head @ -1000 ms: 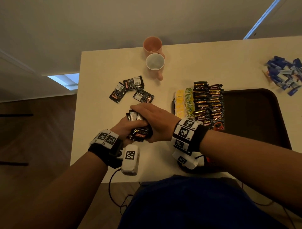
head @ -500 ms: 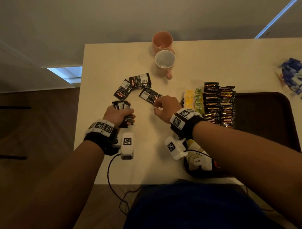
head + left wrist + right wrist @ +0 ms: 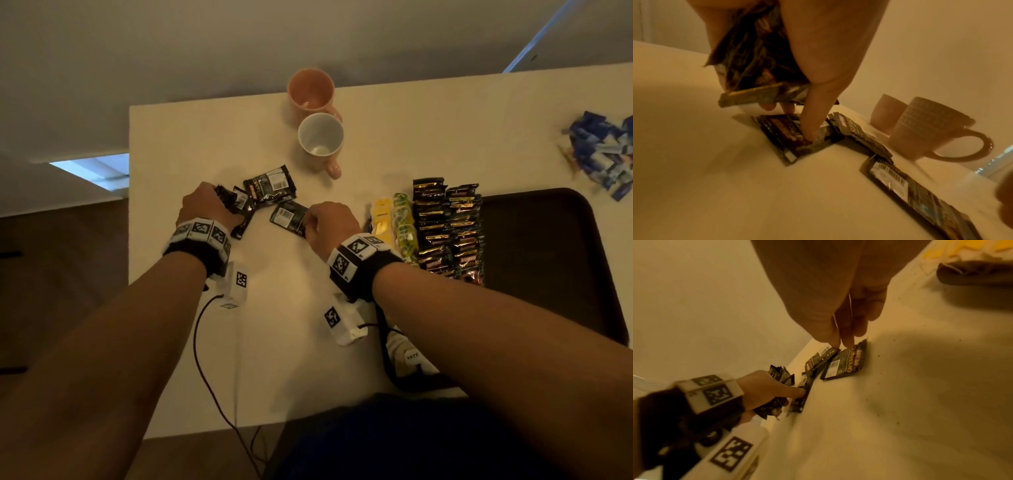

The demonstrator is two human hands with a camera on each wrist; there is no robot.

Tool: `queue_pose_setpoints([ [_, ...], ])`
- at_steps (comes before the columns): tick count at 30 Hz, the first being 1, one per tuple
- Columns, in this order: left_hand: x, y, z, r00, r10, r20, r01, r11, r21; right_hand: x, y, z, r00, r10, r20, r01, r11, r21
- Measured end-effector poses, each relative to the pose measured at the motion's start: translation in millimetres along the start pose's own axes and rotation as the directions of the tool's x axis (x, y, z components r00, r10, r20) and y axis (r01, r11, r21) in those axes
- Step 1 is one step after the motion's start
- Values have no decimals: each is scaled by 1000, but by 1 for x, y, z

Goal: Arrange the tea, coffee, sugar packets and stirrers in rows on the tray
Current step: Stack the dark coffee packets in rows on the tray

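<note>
**A:** How far along are you, going by what shows now?

**B:** Partly there. On the left end of your tray, right of centre in the head view, four rows already lie side by side: a yellow row, a green row, and two dark rows of packets. The rest of the tray, toward the right edge of the frame, is bare.

**A:** And what is left?

**B:** Three dark packets lie loose on the tabletop, centre-left of the frame. Your left hand is curled round a bundle of dark packets while its fingertip presses on a loose packet lying flat. Your right hand pinches the corner of the nearest loose packet. A third packet lies just above these two, touched by neither hand.

**A:** Anything else outstanding?

**B:** The pile of blue and white packets sits at the upper right, off the tray, so I judge that row is not yet begun. I can't pick out any stirrers. Two mugs stand at the top centre, apart from all this.

**A:** So roughly?

**B:** About halfway, in my estimate: you have the dark packets to gather and lay down, then the blue pile.
</note>
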State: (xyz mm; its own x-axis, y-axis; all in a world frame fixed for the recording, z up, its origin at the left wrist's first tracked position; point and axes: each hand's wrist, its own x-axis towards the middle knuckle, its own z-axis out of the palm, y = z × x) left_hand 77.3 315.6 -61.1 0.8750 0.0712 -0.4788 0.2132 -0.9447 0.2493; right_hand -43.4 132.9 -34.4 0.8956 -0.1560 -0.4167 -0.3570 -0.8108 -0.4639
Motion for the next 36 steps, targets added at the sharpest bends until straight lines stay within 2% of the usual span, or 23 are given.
queue_pose_setpoints([
  [3, -3, -2, 2, 999, 5, 35, -5, 1000, 3, 13, -2, 8, 1000, -1, 26, 4, 991, -133],
  [7, -14, -12, 4, 999, 1, 52, -2, 1000, 17, 23, -7, 15, 1000, -2, 27, 8, 977, -215],
  [11, -32, -26, 9, 1000, 13, -2, -13, 1000, 27, 24, -8, 17, 995, 6, 98, 17, 974, -226],
  [15, -51, -33, 13, 1000, -6, 12, 6, 1000, -20, 22, -9, 19, 995, 26, 98, -3, 973, -231],
  [19, -68, -36, 9, 999, 9, 50, -2, 988, -153, 17, -10, 14, 990, 32, 138, -13, 991, -135],
  [22, -77, -37, 0, 998, 21, 54, -8, 973, -233, 7, -8, 0, 990, 6, 144, -16, 997, 72],
  [25, -84, -34, -9, 996, 65, 59, -48, 965, -258, -11, 0, -20, 993, -103, 63, 92, 985, 147],
  [27, -89, -29, -15, 990, 111, 91, -83, 960, -267, -25, 5, -34, 977, -189, 99, 175, 975, 139],
  [29, -96, -19, -20, 966, 210, 149, -173, 959, -226, -37, 9, -44, 951, -252, 182, 240, 967, 85],
  [33, -115, 8, -26, 858, 432, 279, -385, 899, -208, -51, 9, -50, 928, -282, 243, 271, 959, 77],
  [36, -129, 21, -28, 818, 483, 312, -366, 856, -364, -60, 13, -54, 947, -239, 215, 200, 962, 186],
])
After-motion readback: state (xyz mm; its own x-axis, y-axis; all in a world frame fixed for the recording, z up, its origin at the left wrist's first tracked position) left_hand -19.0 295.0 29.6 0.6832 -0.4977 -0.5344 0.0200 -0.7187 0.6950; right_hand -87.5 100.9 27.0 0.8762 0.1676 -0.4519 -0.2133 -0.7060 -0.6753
